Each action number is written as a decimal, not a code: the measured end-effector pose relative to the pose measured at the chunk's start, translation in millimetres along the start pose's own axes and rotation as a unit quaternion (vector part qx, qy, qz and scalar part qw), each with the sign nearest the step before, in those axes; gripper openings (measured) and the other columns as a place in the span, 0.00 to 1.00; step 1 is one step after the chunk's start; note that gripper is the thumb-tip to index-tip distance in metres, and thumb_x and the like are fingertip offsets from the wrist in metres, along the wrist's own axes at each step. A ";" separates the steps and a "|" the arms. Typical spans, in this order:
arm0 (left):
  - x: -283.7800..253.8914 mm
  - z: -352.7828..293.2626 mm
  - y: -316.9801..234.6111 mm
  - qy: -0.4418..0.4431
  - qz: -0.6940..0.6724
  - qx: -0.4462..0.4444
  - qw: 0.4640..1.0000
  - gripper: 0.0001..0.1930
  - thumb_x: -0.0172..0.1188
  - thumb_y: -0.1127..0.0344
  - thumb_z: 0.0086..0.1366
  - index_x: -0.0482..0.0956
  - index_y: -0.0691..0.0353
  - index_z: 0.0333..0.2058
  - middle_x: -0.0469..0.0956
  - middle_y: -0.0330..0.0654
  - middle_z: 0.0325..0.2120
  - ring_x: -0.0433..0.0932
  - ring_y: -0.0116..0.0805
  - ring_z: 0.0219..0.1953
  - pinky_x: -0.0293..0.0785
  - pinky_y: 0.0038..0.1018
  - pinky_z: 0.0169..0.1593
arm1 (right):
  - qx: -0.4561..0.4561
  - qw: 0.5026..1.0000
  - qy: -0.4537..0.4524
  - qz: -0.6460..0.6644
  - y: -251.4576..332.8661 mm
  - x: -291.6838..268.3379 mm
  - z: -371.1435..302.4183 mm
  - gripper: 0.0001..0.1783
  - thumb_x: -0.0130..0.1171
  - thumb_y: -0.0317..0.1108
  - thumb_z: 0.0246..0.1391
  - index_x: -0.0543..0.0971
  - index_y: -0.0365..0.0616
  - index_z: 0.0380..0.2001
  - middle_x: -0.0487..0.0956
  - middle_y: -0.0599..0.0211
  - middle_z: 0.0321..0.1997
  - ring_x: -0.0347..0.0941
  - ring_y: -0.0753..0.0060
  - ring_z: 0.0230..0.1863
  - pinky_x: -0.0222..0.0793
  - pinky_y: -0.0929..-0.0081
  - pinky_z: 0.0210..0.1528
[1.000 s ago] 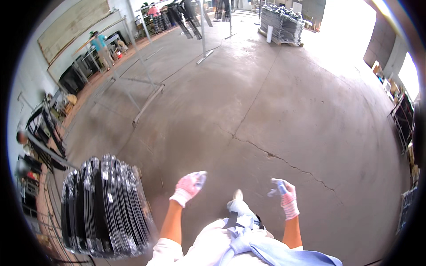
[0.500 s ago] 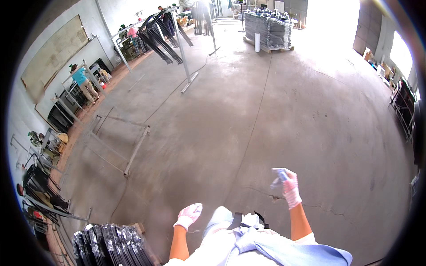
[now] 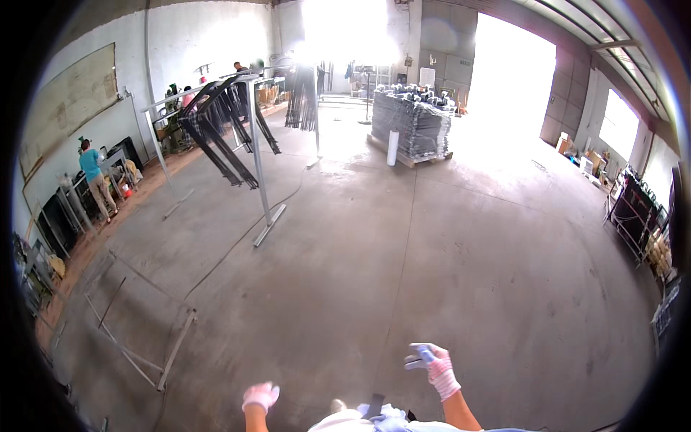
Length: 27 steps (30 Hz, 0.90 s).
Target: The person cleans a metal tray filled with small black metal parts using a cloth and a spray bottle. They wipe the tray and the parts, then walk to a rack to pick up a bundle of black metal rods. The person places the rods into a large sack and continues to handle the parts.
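Stretching pink-and-white gloves (image 3: 445, 381) out over a grey concrete floor (image 3: 338, 295), low in the head view. Wearing white clothing (image 3: 330, 425) and showing a pale shoe (image 3: 338, 406) between the two forearms. Holding the right hand (image 3: 436, 366) out in front of the body, turning bluish fingers inward and spreading them apart. Carrying the left hand (image 3: 260, 395) lower and well apart from the right, blurring too much for telling parted fingers from closed ones. Facing low metal bars (image 3: 177, 348) on the floor, beyond and to the left of the left hand and nearest to it. Looking out to a tall metal rack (image 3: 260, 162) farther off on the left, bearing black frames (image 3: 210, 141) slung over the top and dangling at a slant. Taking in dark panels (image 3: 635, 214) along the right side. Spotting a person (image 3: 92, 171) in a blue-green top by the left wall, below a large tan board (image 3: 75, 102). Meeting, farther ahead, a big grey stack (image 3: 410, 126) in clear wrap, resting on a wooden pallet (image 3: 430, 160) with a white roll (image 3: 393, 148) standing upright just beside it. Ending in a glaring doorway (image 3: 512, 81) at the far side.
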<state>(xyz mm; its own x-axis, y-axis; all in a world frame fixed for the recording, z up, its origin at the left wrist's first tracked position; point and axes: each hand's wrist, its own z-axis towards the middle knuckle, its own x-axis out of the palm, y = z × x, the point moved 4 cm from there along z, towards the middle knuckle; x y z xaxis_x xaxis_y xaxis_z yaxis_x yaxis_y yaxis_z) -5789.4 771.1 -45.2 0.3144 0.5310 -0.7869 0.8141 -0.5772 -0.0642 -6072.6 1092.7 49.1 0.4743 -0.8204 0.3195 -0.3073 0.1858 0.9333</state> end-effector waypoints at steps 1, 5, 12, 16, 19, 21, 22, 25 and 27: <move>-46.8 16.3 -34.4 -0.060 0.000 0.045 0.997 0.20 0.40 0.48 0.59 0.73 0.51 0.42 0.75 0.42 0.40 0.73 0.41 0.45 0.68 0.35 0.47 | -0.024 0.998 -0.053 0.028 3.8 -8.3 21.3 0.16 0.53 0.37 0.52 0.74 0.34 0.37 0.77 0.56 0.30 0.77 0.59 0.26 0.75 0.66 0.30; -172.4 92.2 -179.0 -0.134 0.032 0.292 0.946 0.17 0.44 0.54 0.59 0.72 0.55 0.42 0.76 0.43 0.37 0.74 0.42 0.41 0.70 0.35 0.44 | -0.078 0.970 -0.225 0.038 -0.9 -54.1 94.9 0.13 0.51 0.38 0.53 0.75 0.38 0.35 0.77 0.56 0.29 0.76 0.59 0.24 0.74 0.66 0.29; -231.0 266.2 -303.3 -0.034 0.007 0.424 0.905 0.18 0.41 0.56 0.62 0.69 0.54 0.48 0.73 0.45 0.43 0.71 0.44 0.46 0.68 0.35 0.48 | -0.096 0.921 -0.377 0.028 -19.4 -123.0 287.8 0.09 0.51 0.33 0.52 0.76 0.40 0.34 0.77 0.64 0.30 0.74 0.70 0.30 0.70 0.72 0.36; -271.5 350.5 -260.5 0.017 0.108 0.218 0.970 0.17 0.39 0.54 0.61 0.70 0.50 0.45 0.74 0.41 0.41 0.73 0.44 0.44 0.70 0.38 0.45 | -0.093 0.966 -0.232 -0.058 38.7 -52.2 458.4 0.11 0.52 0.32 0.51 0.76 0.38 0.36 0.75 0.72 0.32 0.67 0.83 0.33 0.63 0.83 0.38; -288.5 414.6 -213.4 0.035 0.014 0.167 0.985 0.16 0.40 0.54 0.61 0.70 0.48 0.44 0.74 0.41 0.41 0.72 0.45 0.44 0.68 0.38 0.46 | -0.196 0.967 0.007 -0.162 89.2 35.2 563.1 0.15 0.47 0.34 0.50 0.76 0.36 0.37 0.77 0.67 0.34 0.71 0.78 0.35 0.65 0.81 0.40; -300.0 450.6 -196.1 0.002 -0.064 0.142 0.988 0.16 0.41 0.52 0.60 0.70 0.47 0.44 0.74 0.41 0.41 0.72 0.46 0.44 0.67 0.39 0.47 | -0.049 0.991 0.072 -0.097 95.0 90.2 629.7 0.12 0.48 0.30 0.52 0.76 0.37 0.37 0.78 0.67 0.36 0.71 0.78 0.38 0.65 0.80 0.45; -313.1 462.4 -194.9 0.012 -0.068 0.095 0.993 0.17 0.41 0.51 0.60 0.70 0.46 0.45 0.74 0.41 0.42 0.72 0.46 0.45 0.67 0.38 0.48 | -0.024 0.987 0.132 -0.089 89.0 105.5 656.4 0.11 0.50 0.27 0.51 0.76 0.37 0.38 0.78 0.67 0.37 0.71 0.78 0.39 0.65 0.80 0.46; -326.1 536.2 -169.5 0.044 -0.053 -0.018 0.997 0.20 0.42 0.47 0.58 0.70 0.42 0.47 0.73 0.39 0.45 0.70 0.45 0.48 0.66 0.37 0.51 | -0.012 0.960 0.198 -0.199 80.3 155.0 722.5 0.11 0.52 0.29 0.54 0.76 0.39 0.41 0.77 0.74 0.36 0.68 0.88 0.38 0.64 0.87 0.44; -364.5 586.1 -179.0 0.050 -0.052 -0.034 0.997 0.21 0.41 0.46 0.58 0.70 0.41 0.48 0.71 0.38 0.48 0.69 0.45 0.49 0.66 0.36 0.52 | 0.003 0.965 0.170 -0.200 69.8 160.1 771.0 0.11 0.51 0.28 0.54 0.76 0.39 0.40 0.77 0.74 0.36 0.69 0.87 0.38 0.64 0.88 0.43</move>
<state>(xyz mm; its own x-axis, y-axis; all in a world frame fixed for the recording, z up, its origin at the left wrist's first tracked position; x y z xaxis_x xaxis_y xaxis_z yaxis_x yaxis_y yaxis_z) -6335.9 317.3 -106.7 0.2708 0.6473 -0.7125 0.8750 -0.4741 -0.0982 -6654.1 557.4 38.9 0.7995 -0.6000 -0.0295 -0.0483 -0.1132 0.9924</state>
